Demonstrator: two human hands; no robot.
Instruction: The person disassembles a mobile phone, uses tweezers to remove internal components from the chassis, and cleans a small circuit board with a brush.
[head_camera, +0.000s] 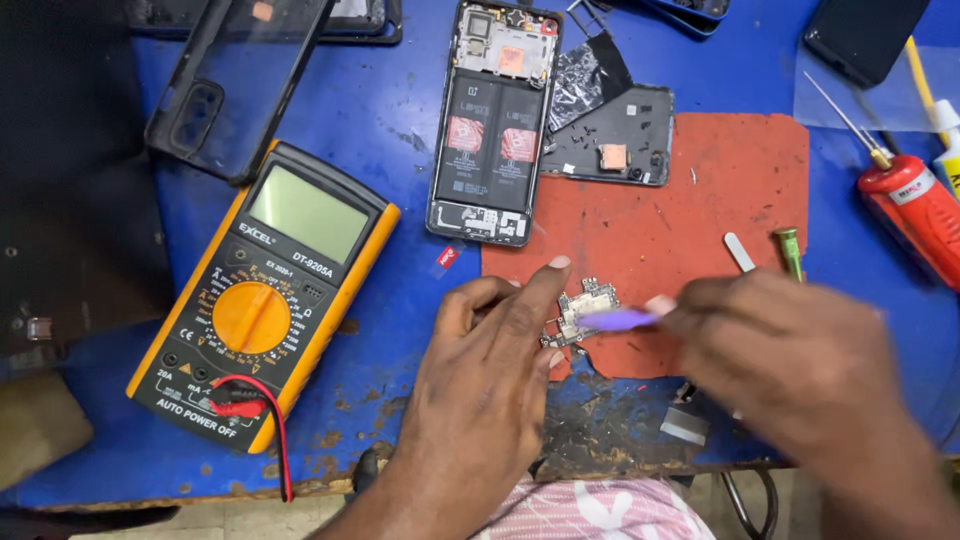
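Note:
A small phone circuit board (582, 305) lies on the red mat (700, 190). My left hand (490, 370) rests beside it, thumb and fingers pressing its left edge. My right hand (790, 350), blurred by motion, holds a purple-tipped brush (618, 319) whose tip lies across the board. An opened phone (492, 120) with its battery showing sits above, on the blue bench top (400, 330).
A yellow-and-black multimeter (268, 290) with red and black leads sits at the left. A clear phone case (235, 85) lies top left, a black inner cover (615, 135) right of the phone. A red bottle with a needle tip (915, 215), a green-handled tool (790, 250) and a white pry tool (739, 251) lie at the right.

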